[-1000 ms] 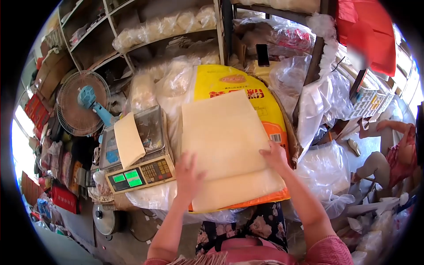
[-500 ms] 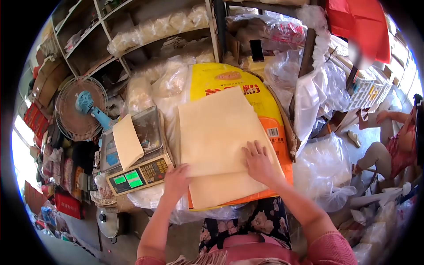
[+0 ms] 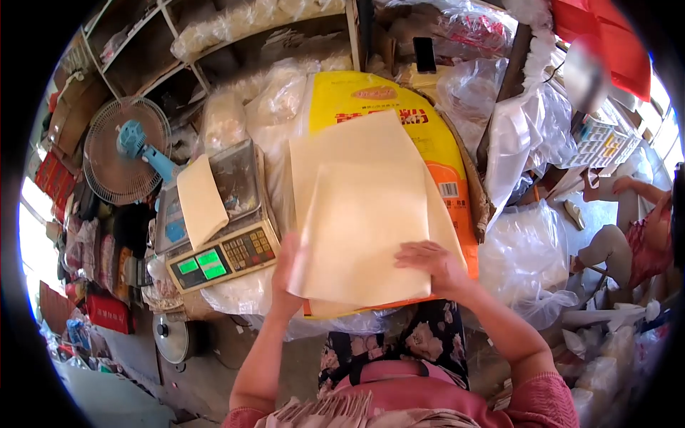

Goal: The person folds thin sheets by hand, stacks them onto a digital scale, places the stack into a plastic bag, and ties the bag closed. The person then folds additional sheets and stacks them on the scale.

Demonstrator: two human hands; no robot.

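Observation:
Two thin, pale cream sheets lie overlapped on a yellow and orange printed sack [image 3: 446, 143]. The larger lower sheet [image 3: 357, 143] rests flat at the back. Over it lies a smaller upper sheet [image 3: 367, 228], its left edge slightly raised. My left hand [image 3: 287, 274], partly blurred, grips that raised left edge. At the opposite side, my right hand [image 3: 434, 267] has its fingers over the upper sheet's right edge, holding it; the thumb is hidden. Left of the sheets stands a digital scale [image 3: 225, 257] with green displays, and a folded cream piece [image 3: 202, 200] lies across its pan.
A fan [image 3: 128, 150] stands beyond the scale. Shelves with bagged goods [image 3: 264, 25] line the back, and a phone [image 3: 424, 55] stands there. Plastic bags [image 3: 524, 246] crowd the right side. Another person [image 3: 628, 235] sits at far right. A lidded pot [image 3: 173, 339] is on the floor.
The near part of the cream material has come up and over, now covering more of the lower sheet. My left hand has shifted slightly and the right moved a little nearer. The view has tilted slightly.

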